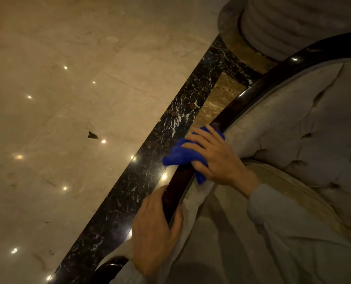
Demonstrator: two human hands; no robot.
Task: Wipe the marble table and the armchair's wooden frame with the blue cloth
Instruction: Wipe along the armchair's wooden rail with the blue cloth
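Observation:
The armchair's dark glossy wooden frame [258,87] curves from the upper right down to the lower middle, edging the tufted beige upholstery [305,128]. My right hand [217,158] presses the bunched blue cloth [179,154] onto the top of this rail, fingers spread over it. Lower on the same rail, my left hand [154,228] is wrapped around the wood, thumb on the inner side. The marble table is out of sight.
Polished beige marble floor [68,99] fills the left, with a black veined border strip [182,111] running beside the chair. A fluted stone column base [283,23] stands at the upper right. A small dark scrap [92,135] lies on the floor.

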